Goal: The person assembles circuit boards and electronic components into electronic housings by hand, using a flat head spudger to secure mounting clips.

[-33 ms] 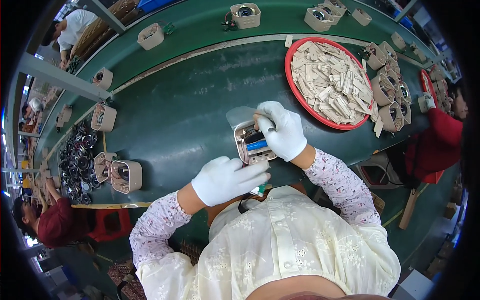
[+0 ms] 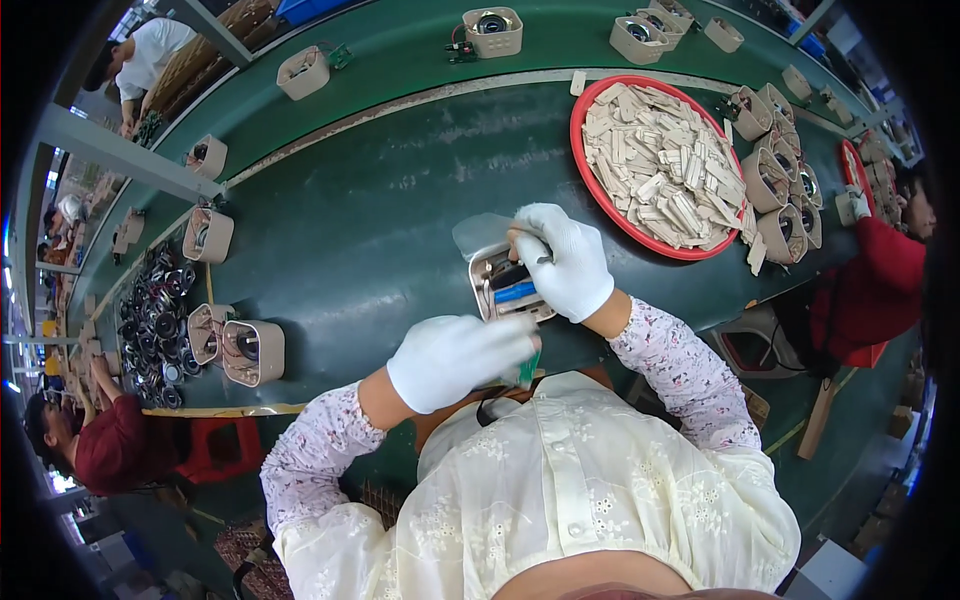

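Observation:
In front of me on the green bench lies an open beige speaker housing [image 2: 478, 272] with a blue cylinder [image 2: 515, 292], a black part and thin wires inside. My right hand [image 2: 568, 262], in a white glove with bare fingertips, is closed over its far right edge and grips it. A translucent sheet [image 2: 478, 236] sticks out past the housing's far side. Over the near edge is my gloved left hand [image 2: 455, 358], its fingers blurred. A green circuit board [image 2: 529, 368] shows at its fingertips, seemingly pinched, the thumb being hidden.
A red round tray [image 2: 578, 150] heaped with beige strips stands right, beside several beige housings [image 2: 768, 178]. To the left are a pile of loose speakers [image 2: 158, 320] and two housings [image 2: 252, 352]. More housings sit on the green belt [image 2: 400, 60] beyond. Co-workers sit at both sides.
My left hand has shifted slightly right and its fingers have blurred. The green circuit board at its fingertips has moved up and shows more. My right hand and the housing have stayed put.

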The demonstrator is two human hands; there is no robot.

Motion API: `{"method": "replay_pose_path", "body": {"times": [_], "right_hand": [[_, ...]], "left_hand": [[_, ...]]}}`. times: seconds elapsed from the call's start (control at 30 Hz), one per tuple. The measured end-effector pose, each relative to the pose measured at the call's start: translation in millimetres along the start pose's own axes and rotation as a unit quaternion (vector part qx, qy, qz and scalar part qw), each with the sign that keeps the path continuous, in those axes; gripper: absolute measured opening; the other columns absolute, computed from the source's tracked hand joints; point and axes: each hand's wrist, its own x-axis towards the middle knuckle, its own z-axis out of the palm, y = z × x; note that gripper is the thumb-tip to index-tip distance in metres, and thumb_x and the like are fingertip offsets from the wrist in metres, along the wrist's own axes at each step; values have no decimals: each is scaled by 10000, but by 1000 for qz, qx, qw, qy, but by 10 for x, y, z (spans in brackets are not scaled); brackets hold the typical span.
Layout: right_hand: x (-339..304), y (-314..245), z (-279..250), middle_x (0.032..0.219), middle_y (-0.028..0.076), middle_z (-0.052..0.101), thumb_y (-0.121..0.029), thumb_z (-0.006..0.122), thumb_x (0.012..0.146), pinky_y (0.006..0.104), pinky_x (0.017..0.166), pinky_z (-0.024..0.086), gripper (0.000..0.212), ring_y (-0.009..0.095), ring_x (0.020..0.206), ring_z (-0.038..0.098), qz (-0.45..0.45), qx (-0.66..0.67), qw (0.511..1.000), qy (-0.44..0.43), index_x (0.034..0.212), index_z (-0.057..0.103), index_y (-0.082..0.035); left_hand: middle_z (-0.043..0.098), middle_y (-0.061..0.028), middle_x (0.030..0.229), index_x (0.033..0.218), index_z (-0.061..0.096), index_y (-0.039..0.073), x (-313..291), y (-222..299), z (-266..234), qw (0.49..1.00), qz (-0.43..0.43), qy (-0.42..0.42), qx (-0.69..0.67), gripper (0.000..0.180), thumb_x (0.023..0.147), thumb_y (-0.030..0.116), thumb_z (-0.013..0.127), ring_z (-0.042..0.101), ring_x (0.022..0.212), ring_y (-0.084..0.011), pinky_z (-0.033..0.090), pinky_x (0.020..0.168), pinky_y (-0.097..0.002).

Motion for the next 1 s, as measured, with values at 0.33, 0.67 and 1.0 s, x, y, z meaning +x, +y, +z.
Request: {"method": "replay_pose_path", "body": {"times": [0.33,0.67,1.0], "right_hand": [[96,-272,-807,802,93,718,-38,667,866,330,649,563,220,257,690,705,-108,26,977,-180,1077,721,-70],[-92,-478,-513,777,106,632,-264,658,872,399,577,533,200,274,686,684,-201,-238,875,-371,929,658,-72],[-42,-654,-564,859,62,652,-301,765,812,388,609,543,229,274,710,678,-100,-117,948,-277,929,664,-132]], "left_hand": [[512,-35,949,1521,359,6,-139,23,62,337,-307,253,-853,607,1088,430,389,373,685,-124,310,567,-257],[666,-99,936,976,564,-12,-175,156,213,637,-441,265,-574,157,881,-67,676,637,588,-157,550,547,-279],[666,-97,929,871,597,77,-86,126,146,949,-263,115,-132,292,772,186,850,668,721,-285,539,633,-358]]}}
